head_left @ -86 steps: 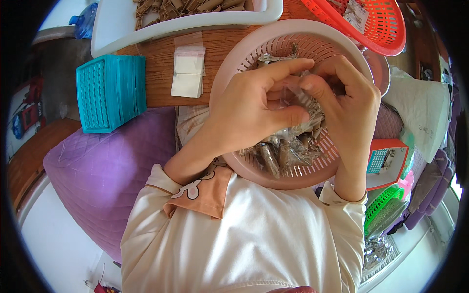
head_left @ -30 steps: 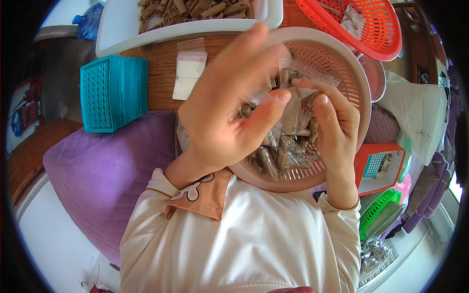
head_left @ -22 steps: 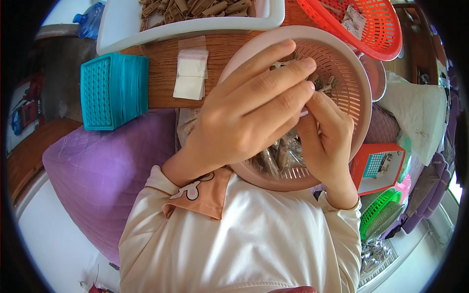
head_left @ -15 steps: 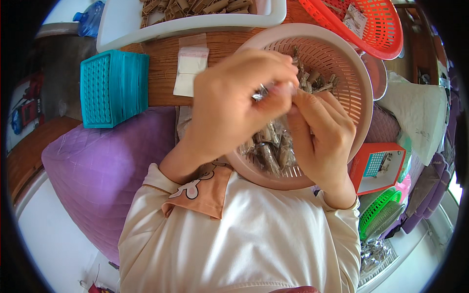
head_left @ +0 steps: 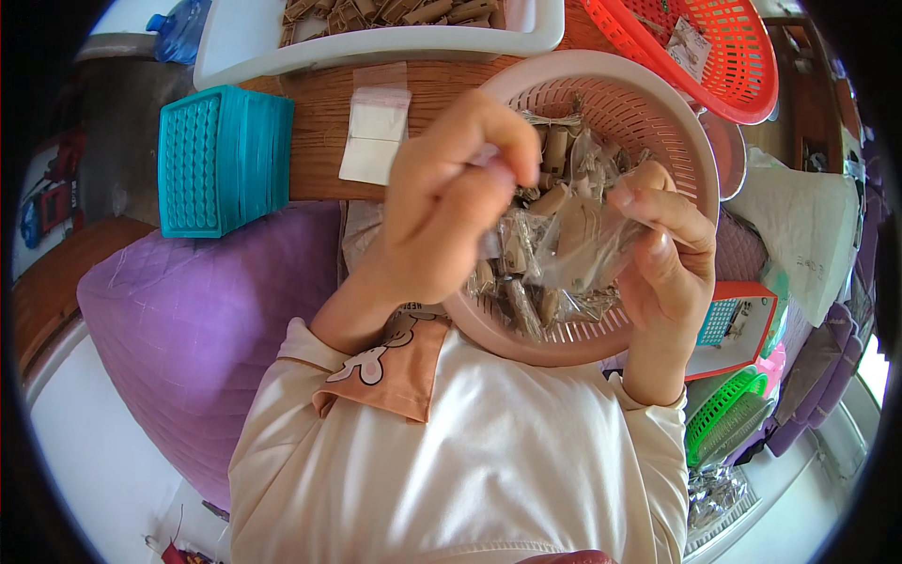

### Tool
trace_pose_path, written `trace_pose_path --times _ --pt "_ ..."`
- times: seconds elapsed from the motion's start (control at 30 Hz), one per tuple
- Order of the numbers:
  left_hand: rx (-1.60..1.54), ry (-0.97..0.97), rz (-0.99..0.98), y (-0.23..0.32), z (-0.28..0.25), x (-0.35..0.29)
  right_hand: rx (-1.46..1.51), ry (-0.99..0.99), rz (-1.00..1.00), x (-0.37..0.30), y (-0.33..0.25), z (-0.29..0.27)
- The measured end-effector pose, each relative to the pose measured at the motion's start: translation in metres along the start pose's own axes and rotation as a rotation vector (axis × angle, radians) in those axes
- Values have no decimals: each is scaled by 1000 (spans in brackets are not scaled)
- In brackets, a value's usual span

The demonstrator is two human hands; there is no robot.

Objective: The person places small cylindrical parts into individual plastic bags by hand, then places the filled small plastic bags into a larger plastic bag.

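Note:
My right hand (head_left: 675, 258) pinches a clear plastic bag (head_left: 581, 246) with a flat tan-brown piece showing through it. The bag hangs over a round beige-pink colander (head_left: 681, 150), which holds several brown pieces (head_left: 556, 150) wrapped in clear plastic. My left hand (head_left: 437, 202) is raised over the colander's left side, apart from the bag. Its fingers are closed in a pinch, and a small pale bit shows at the fingertips, too blurred to name. Beyond the left hand, a stack of small clear bags with white inside (head_left: 374, 141) lies on the wooden table.
At the table's left edge stands a stack of teal plastic trays (head_left: 225, 160). A white tub (head_left: 376, 42) of brown pieces is at the back. A red basket (head_left: 742, 56) sits at the back right. Nearer are an orange-red box (head_left: 738, 329) and a green basket (head_left: 723, 409).
My hands have parted: the left drew leftward, the right moved right with the plastic bag, which now shows spread between them over the colander.

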State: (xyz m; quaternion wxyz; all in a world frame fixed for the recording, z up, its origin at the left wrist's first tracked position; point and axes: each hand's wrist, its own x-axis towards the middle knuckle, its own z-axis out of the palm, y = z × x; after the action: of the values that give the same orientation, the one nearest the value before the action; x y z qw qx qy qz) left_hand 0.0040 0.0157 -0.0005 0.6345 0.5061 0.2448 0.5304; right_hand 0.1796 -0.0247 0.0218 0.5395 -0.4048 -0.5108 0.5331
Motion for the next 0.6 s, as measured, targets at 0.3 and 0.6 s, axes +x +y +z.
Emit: trace_pose_path --times 0.3,0.6 --pt "521 -179 -6 8 11 8 199 -28 172 -7 -4 4" --pt "868 -178 644 -13 5 8 1059 138 466 -13 -2 8"
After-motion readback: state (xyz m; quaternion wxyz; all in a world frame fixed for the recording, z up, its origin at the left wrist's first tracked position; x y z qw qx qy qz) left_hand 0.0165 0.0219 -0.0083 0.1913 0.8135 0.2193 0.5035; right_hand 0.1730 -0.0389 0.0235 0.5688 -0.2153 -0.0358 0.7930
